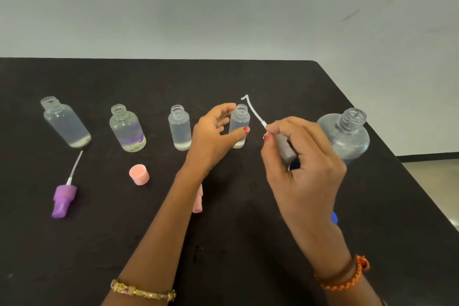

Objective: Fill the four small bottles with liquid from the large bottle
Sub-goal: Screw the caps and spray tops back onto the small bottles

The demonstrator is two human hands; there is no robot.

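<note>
One black table [248,77], grey wall [223,7]

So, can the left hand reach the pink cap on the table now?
Probably yes. The pink cap lies bare, just left of the left hand's forearm, nothing over it; but that hand must first release the small bottle.

We see a black table [248,77] against a pale wall [223,7]. A gold bangle [144,292] and an orange braided band [347,278] circle the wrists.
</note>
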